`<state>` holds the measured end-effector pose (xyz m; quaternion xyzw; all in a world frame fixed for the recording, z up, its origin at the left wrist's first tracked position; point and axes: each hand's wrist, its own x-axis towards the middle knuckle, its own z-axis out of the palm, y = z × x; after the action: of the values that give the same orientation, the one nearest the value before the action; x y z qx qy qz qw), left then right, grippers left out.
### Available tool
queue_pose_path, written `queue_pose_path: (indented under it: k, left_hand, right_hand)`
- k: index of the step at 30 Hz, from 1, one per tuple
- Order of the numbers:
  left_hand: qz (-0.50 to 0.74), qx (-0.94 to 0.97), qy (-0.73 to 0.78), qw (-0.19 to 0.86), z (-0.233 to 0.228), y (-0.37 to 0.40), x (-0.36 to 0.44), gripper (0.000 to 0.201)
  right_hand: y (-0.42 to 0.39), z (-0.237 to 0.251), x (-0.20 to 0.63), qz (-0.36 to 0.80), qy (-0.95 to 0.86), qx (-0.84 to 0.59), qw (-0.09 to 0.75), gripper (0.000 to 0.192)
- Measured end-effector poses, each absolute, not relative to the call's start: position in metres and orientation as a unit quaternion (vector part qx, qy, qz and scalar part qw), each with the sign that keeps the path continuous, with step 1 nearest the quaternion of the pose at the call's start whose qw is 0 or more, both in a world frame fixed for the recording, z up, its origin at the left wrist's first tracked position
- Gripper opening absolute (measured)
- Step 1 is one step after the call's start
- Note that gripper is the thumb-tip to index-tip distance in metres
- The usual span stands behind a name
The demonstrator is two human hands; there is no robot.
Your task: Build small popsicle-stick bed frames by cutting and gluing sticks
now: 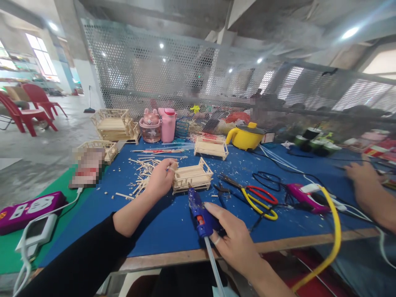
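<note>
I am gluing, I judge: my right hand [230,237] is wrapping around the blue glue gun [198,210], its nozzle pointing at the small stick crate [192,177] on the blue table [173,231], while my left hand [161,177] is steadying that crate's left end, fingers curled against it. Next I should be needing to bring the nozzle onto a joint without nudging the frame. I am counting five stick crates on the table, two glue guns including the pink one [305,197], and one pair of scissors [258,198]. A co-worker's hand [360,173] is resting at the far right.
</note>
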<state>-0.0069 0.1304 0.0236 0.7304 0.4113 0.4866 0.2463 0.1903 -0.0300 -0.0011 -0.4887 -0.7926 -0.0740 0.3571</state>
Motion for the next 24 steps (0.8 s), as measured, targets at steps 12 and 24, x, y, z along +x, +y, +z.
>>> queue_pose_path:
  k: [12, 24]
  left_hand:
    - [0.484, 0.731, 0.415, 0.243, 0.024, 0.1293, -0.007, 0.023]
    - [0.482, 0.74, 0.409, 0.232, 0.0243, 0.1304, -0.0089, 0.022]
  right_hand:
    - [-0.0285, -0.0029, 0.1846, -0.101, -0.779, -0.495, 0.371, 0.041]
    - [-0.0289, -0.0009, 0.1825, -0.125, -0.78, -0.491, 0.367, 0.044]
